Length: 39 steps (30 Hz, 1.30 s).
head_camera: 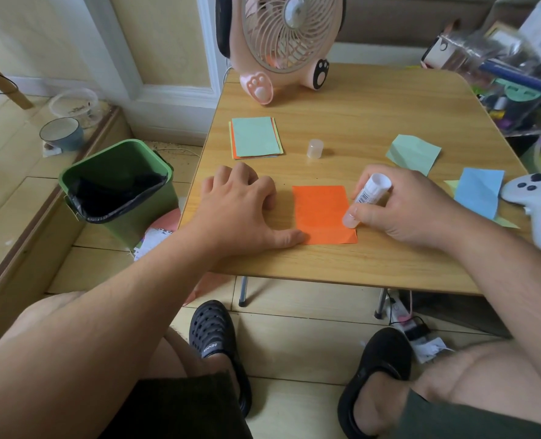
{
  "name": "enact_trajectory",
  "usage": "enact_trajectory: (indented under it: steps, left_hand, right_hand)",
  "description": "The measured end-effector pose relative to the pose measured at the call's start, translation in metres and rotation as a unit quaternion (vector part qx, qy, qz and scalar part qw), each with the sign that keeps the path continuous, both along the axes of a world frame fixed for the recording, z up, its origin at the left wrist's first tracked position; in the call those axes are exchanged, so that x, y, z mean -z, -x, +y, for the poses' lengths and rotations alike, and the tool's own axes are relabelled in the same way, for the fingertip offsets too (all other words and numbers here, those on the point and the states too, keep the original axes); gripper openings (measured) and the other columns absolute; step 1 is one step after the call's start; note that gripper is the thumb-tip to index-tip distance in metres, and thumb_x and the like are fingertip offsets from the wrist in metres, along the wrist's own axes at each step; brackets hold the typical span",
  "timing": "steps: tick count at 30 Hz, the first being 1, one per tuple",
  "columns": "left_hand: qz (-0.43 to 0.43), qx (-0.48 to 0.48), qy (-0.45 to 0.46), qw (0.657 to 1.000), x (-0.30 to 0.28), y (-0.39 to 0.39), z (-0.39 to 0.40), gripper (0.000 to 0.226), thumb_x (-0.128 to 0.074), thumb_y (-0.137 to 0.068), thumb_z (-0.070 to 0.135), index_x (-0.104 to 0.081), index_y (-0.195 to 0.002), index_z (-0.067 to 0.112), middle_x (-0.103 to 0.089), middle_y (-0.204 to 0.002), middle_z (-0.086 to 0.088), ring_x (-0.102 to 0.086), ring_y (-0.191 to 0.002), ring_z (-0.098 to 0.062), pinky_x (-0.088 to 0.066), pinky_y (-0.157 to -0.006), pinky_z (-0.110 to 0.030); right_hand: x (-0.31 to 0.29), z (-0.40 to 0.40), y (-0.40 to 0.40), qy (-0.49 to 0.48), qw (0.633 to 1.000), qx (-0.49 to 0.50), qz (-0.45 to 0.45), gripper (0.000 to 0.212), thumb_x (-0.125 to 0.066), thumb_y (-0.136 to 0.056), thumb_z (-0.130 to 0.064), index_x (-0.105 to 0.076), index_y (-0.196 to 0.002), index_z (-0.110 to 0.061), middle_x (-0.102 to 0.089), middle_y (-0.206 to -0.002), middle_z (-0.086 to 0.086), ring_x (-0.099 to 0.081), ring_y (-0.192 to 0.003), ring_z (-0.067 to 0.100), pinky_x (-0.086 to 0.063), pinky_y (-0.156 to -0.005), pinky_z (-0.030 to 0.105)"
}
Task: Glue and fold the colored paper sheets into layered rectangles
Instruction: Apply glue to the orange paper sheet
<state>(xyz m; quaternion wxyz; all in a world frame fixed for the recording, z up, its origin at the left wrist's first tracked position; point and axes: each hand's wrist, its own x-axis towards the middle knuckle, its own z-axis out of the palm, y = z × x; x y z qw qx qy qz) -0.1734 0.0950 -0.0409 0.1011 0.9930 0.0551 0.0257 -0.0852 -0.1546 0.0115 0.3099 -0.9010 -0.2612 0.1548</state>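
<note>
An orange paper sheet point(321, 213) lies flat near the front of the wooden table point(373, 115). My right hand point(408, 210) grips a white glue stick point(367, 199), its tip down on the sheet's right edge. My left hand point(243, 207) rests spread on the table, its thumb pressing the sheet's lower left corner. The glue cap point(315, 148) stands alone behind the sheet. A stack of coloured sheets point(254, 137), mint green on top, sits at the back left. A folded green piece point(413, 153) and a folded blue piece point(478, 191) lie to the right.
A pink desk fan point(281, 42) stands at the table's back edge. A white game controller point(538, 207) lies at the right edge, with cluttered bags point(500, 74) behind. A green bin point(117, 182) with a black liner stands on the floor to the left.
</note>
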Motion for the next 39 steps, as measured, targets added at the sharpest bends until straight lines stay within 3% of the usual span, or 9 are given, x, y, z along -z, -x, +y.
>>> enact_trajectory:
  steps: [6,11,15,22,26,31,35,39]
  left_hand:
    - [0.008,0.001,-0.001,1.0,-0.002,0.0,-0.001,0.078,-0.042,-0.054,0.104,-0.048,-0.096,0.037,-0.04,-0.116,0.005,-0.037,-0.118,-0.026,-0.027,-0.106,-0.045]
    - [0.011,0.004,0.001,1.0,-0.002,0.0,-0.001,0.078,-0.044,-0.056,0.103,-0.049,-0.096,0.036,-0.039,-0.116,0.005,-0.036,-0.12,-0.026,-0.027,-0.106,-0.045]
    - [0.008,0.003,0.005,1.0,-0.001,0.0,-0.002,0.075,-0.049,-0.058,0.101,-0.048,-0.096,0.037,-0.038,-0.115,0.005,-0.036,-0.119,-0.025,-0.027,-0.105,-0.043]
    - [0.01,0.008,0.015,1.0,-0.002,0.005,-0.004,0.071,-0.05,-0.059,0.099,-0.047,-0.098,0.039,-0.037,-0.118,0.006,-0.033,-0.119,-0.024,-0.026,-0.107,-0.042]
    - [0.002,0.0,0.021,1.0,0.0,0.007,-0.006,0.072,-0.049,-0.057,0.098,-0.047,-0.097,0.039,-0.037,-0.118,0.006,-0.034,-0.119,-0.025,-0.025,-0.106,-0.041]
    - [0.002,-0.004,0.024,1.0,0.0,0.005,-0.005,0.072,-0.051,-0.056,0.097,-0.048,-0.098,0.038,-0.038,-0.119,0.006,-0.034,-0.12,-0.025,-0.023,-0.103,-0.039]
    - [-0.009,-0.003,0.027,1.0,0.002,0.006,-0.005,0.075,-0.046,-0.053,0.099,-0.048,-0.096,0.038,-0.038,-0.117,0.006,-0.034,-0.118,-0.025,-0.02,-0.098,-0.035]
    - [-0.014,-0.004,0.026,1.0,0.002,0.006,-0.005,0.073,-0.053,-0.058,0.097,-0.05,-0.098,0.037,-0.039,-0.117,0.005,-0.034,-0.119,-0.025,-0.024,-0.105,-0.039]
  right_hand:
    - [0.002,-0.002,0.001,-0.003,1.0,0.005,-0.01,0.013,-0.076,-0.087,-0.026,-0.063,-0.086,-0.026,-0.073,-0.078,-0.024,-0.06,-0.075,0.007,-0.045,-0.066,0.027]
    - [0.008,-0.008,-0.006,-0.111,0.993,0.037,0.023,0.007,-0.073,-0.092,-0.016,-0.067,-0.09,-0.016,-0.066,-0.073,-0.021,-0.056,-0.068,-0.003,-0.044,-0.061,0.011]
    - [0.007,-0.01,-0.005,-0.16,0.986,0.04,0.035,0.007,-0.072,-0.093,-0.015,-0.066,-0.091,-0.014,-0.065,-0.074,-0.016,-0.056,-0.073,0.001,-0.044,-0.066,0.02]
    - [0.01,0.011,0.004,-0.206,0.977,0.044,0.011,0.01,-0.072,-0.093,-0.016,-0.063,-0.089,-0.013,-0.061,-0.073,-0.006,-0.049,-0.068,0.014,-0.039,-0.057,0.021]
    - [0.011,0.025,0.01,-0.173,0.985,0.015,0.001,0.01,-0.074,-0.091,-0.022,-0.065,-0.089,-0.019,-0.069,-0.079,-0.004,-0.06,-0.075,0.02,-0.048,-0.065,0.033]
    - [0.018,0.036,0.015,-0.108,0.994,-0.004,-0.008,0.013,-0.078,-0.085,-0.029,-0.066,-0.086,-0.025,-0.066,-0.074,-0.015,-0.051,-0.059,0.001,-0.042,-0.055,0.02]
    - [0.02,0.042,0.018,-0.087,0.996,-0.022,-0.005,0.017,-0.081,-0.082,-0.034,-0.065,-0.084,-0.029,-0.07,-0.081,-0.012,-0.056,-0.069,0.005,-0.046,-0.064,0.026]
    - [0.017,0.045,0.019,-0.064,0.997,-0.044,0.012,0.018,-0.08,-0.079,-0.037,-0.065,-0.086,-0.03,-0.076,-0.087,-0.011,-0.062,-0.078,0.014,-0.051,-0.073,0.034]
